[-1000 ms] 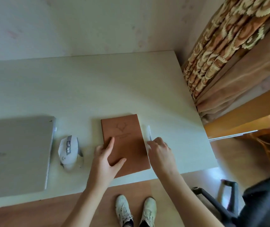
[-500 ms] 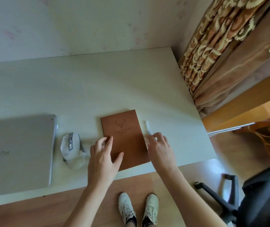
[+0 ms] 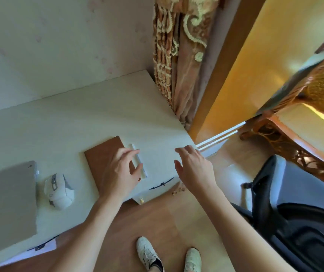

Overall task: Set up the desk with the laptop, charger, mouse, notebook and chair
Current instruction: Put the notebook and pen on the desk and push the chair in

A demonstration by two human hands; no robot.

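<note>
Desk (image 3: pixel 78 122): a pale, off-white top with a faint wood grain, set against a light wall; its right end meets a patterned brown and cream curtain (image 3: pixel 176 55).
Notebook (image 3: pixel 106 160): a brown cover like leather, rectangular and closed, flat on the desk near the front edge, turned a little clockwise. Its right part is hidden by the left hand, so no cover mark can be read.
Pen (image 3: pixel 137 160): a slim white stick just beside the notebook's right edge, lying along that edge; whether the two touch cannot be told.
Mouse (image 3: pixel 58 190): white with grey buttons and a grey side panel, on the desk between the laptop and the notebook, apart from both.
Laptop (image 3: pixel 6 201): silver-grey, lid shut, at the left of the desk, reaching out of view at the left.
Left hand (image 3: pixel 120 173): palm down over the notebook's right part, fingers loosely spread and gripping nothing; the fingertips (image 3: pixel 132 153) reach to the pen, and contact cannot be told.
Right hand (image 3: pixel 194 167): over the desk's front right corner, fingers wide and empty.
Chair (image 3: pixel 294 222): black office chair on the wooden floor, to the right of the desk, well apart from the notebook.
Shoes (image 3: pixel 149 254): white, on the floor below the front edge.
</note>
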